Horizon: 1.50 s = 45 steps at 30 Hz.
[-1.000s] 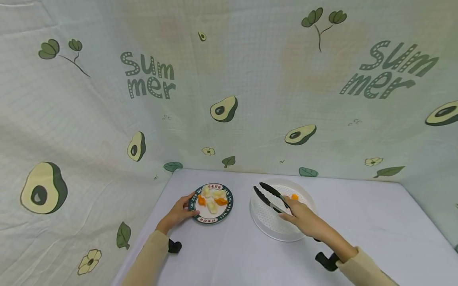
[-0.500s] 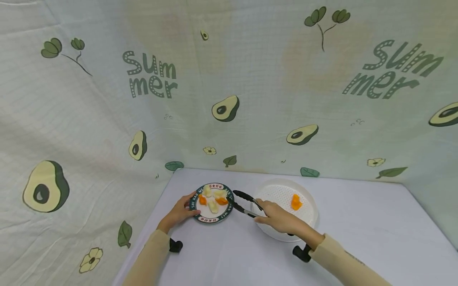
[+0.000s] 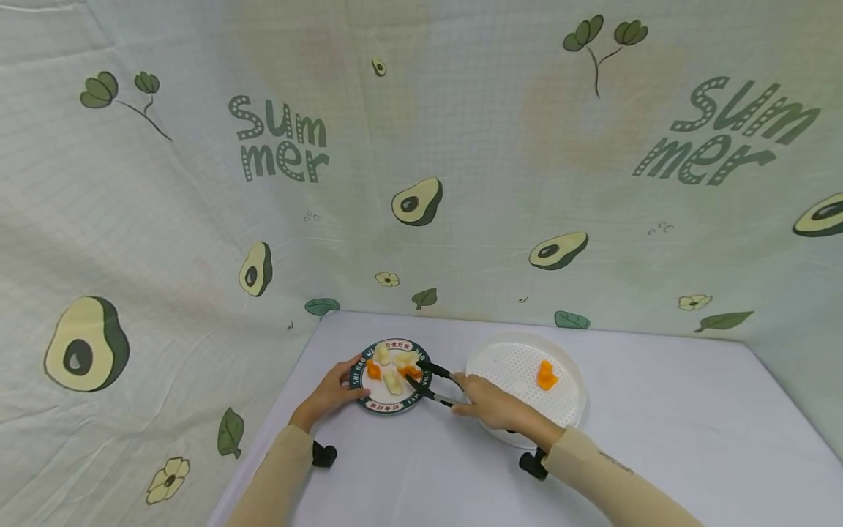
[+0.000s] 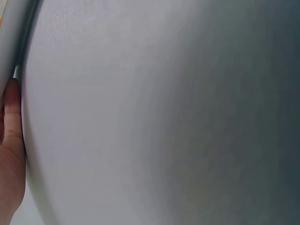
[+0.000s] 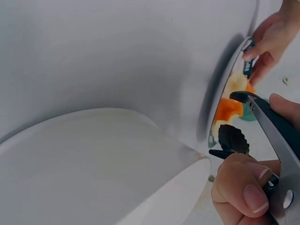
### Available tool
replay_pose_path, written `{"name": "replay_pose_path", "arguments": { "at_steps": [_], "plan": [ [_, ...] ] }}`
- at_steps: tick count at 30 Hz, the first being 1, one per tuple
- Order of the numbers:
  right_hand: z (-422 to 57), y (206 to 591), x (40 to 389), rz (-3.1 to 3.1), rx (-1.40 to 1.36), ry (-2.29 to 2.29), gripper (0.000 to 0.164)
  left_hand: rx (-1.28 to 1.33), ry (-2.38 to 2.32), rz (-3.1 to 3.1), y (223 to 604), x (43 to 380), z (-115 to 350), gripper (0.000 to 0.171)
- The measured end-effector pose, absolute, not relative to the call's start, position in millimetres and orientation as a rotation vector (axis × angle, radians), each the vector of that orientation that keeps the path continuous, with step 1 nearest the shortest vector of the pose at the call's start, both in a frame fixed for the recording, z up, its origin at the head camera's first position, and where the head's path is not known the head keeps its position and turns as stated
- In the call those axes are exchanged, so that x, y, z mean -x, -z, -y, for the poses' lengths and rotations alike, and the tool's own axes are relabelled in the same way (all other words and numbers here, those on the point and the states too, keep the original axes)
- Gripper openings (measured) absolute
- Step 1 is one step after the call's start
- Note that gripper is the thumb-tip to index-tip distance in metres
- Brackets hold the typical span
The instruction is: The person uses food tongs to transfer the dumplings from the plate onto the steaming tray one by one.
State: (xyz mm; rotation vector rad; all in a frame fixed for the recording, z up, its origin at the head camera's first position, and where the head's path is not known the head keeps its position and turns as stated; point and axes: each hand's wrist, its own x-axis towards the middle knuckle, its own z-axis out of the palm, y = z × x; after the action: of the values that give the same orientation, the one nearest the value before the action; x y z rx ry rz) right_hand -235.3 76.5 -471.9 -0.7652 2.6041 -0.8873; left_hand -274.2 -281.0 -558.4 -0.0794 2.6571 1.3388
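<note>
Steadily now — right grip (image 3: 490,405) curled round the tongs (image 3: 436,369), left grip (image 3: 331,391) holding the plate (image 3: 377,404) near the tabletop (image 3: 665,417)'s back-left corner; best straddle the orange piece (image 3: 410,372) beside the tongs evenly, squeezing lightly.

The tongs (image 5: 274,133) have smooth metal arms with a dull, satin sheen, a shinier rivet (image 5: 288,199), and black scalloped ends that look like matt plastic or silicone. The plate (image 3: 380,407) is smooth and hard, ceramic or melamine, with a printed rim. The perforated tray (image 3: 503,377) looks like white plastic, its outer wall smooth and softly satin. The backdrop (image 3: 474,146) is matt, creased printed cloth; the sleeves (image 3: 273,468) are matt cloth; the worktop (image 3: 454,468) is matt, faintly grained.
</note>
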Motion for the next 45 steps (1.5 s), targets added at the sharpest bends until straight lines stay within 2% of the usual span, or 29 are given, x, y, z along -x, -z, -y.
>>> {"name": "replay_pose_path", "arguments": {
  "at_steps": [11,25,33,39,45],
  "plan": [
    [-65,480,242,-2.638,0.780,0.777,0.063,0.082,-1.348,-2.648,556,272,280,0.090],
    [-67,471,240,-2.612,0.797,0.817,0.063,0.065,-1.351,-2.654,557,273,283,0.089],
    [-84,459,233,-2.608,0.805,0.942,0.061,0.068,-1.369,-2.651,557,273,281,0.089],
    [-108,450,230,-2.600,0.891,1.000,0.066,0.080,-1.345,-2.663,558,273,281,0.090],
    [-133,443,227,-2.633,0.863,1.002,0.067,0.090,-1.338,-2.669,558,273,279,0.090]
  ]
}}
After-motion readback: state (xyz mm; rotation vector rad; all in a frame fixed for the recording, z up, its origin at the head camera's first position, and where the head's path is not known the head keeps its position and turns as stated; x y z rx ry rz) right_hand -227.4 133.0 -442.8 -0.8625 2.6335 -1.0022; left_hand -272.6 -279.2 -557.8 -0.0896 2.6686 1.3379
